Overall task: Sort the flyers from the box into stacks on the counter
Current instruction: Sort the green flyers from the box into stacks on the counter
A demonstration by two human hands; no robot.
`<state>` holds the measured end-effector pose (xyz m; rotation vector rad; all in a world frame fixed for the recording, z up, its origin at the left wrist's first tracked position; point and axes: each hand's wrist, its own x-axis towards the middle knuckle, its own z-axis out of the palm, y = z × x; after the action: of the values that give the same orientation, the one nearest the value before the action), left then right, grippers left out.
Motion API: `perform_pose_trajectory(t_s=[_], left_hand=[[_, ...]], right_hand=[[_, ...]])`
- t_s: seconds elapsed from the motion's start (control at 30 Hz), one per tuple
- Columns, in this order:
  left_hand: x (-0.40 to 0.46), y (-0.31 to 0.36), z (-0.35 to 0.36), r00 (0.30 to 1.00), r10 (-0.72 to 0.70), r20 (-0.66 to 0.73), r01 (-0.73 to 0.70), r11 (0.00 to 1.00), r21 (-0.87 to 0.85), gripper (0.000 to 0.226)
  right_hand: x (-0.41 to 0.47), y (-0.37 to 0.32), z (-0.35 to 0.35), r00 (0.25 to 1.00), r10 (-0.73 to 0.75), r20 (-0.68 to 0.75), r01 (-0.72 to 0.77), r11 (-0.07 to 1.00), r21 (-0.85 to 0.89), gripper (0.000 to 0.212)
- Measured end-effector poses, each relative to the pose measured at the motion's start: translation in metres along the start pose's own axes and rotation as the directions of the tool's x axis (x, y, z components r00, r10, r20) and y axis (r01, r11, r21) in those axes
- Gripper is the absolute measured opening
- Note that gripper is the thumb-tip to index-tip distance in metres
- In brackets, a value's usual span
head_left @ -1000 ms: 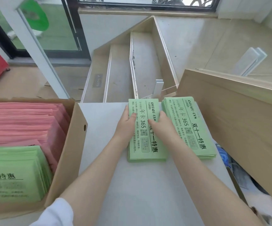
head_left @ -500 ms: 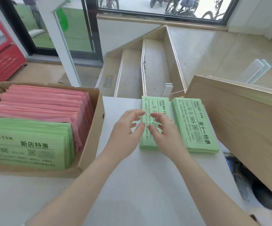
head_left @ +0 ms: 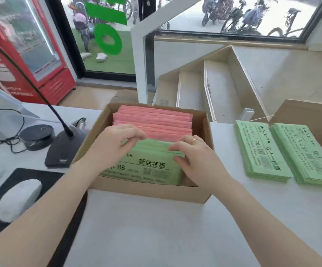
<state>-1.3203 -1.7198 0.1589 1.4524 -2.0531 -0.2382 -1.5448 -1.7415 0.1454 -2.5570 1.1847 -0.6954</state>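
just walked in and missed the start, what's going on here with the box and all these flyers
A person is sorting flyers out of a cardboard box on the counter. Both hands are in the box: the left hand and right hand pinch the top edge of the green flyers, with pink flyers behind them. Two green stacks lie on the counter to the right.

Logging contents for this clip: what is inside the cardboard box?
The brown cardboard box holds pink flyers at the back and green flyers in front, which both hands grip. Anything beneath the flyers is hidden.
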Motion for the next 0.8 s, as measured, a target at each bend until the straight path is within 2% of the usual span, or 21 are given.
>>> perform_pose_trajectory(t_s=[0.07,0.17,0.27,0.37,0.43,0.57,0.67,0.73,0.8], left_hand=[[-0.002,-0.036,-0.016,0.973,0.111,0.203,-0.141,0.98,0.14,0.037],[-0.002,-0.067,-0.025,0.912,0.21,0.352,-0.303,0.923,0.237,0.04],[-0.001,-0.078,-0.025,0.903,0.243,0.353,-0.314,0.937,0.156,0.045],[-0.002,-0.082,-0.02,0.921,0.21,0.329,-0.255,0.962,0.099,0.034],[-0.001,-0.086,-0.018,0.921,0.203,0.331,-0.248,0.964,0.099,0.03],[-0.001,-0.086,-0.016,0.909,0.192,0.369,-0.258,0.956,0.137,0.037],[-0.002,-0.087,-0.016,0.906,0.192,0.378,-0.269,0.949,0.163,0.041],[-0.002,-0.087,-0.016,0.902,0.205,0.38,-0.283,0.946,0.161,0.044],[-0.002,-0.088,-0.015,0.898,0.218,0.381,-0.3,0.939,0.169,0.047]], right_hand=[[0.011,-0.018,0.012,0.99,0.021,0.137,-0.013,0.998,-0.06,0.029],[0.026,-0.037,0.028,0.962,0.083,0.262,-0.043,0.987,-0.154,0.039],[0.033,-0.047,0.04,0.94,0.151,0.305,-0.109,0.982,-0.153,0.045],[0.03,-0.05,0.043,0.94,0.188,0.284,-0.132,0.97,-0.206,0.043],[0.029,-0.054,0.043,0.944,0.179,0.278,-0.116,0.966,-0.23,0.042],[0.027,-0.059,0.042,0.942,0.185,0.281,-0.097,0.949,-0.299,0.038],[0.029,-0.061,0.045,0.955,0.208,0.21,-0.153,0.955,-0.253,0.035],[0.032,-0.062,0.047,0.911,0.329,0.25,-0.292,0.94,-0.173,0.037],[0.035,-0.06,0.048,0.819,0.435,0.375,-0.382,0.9,-0.211,0.025]])
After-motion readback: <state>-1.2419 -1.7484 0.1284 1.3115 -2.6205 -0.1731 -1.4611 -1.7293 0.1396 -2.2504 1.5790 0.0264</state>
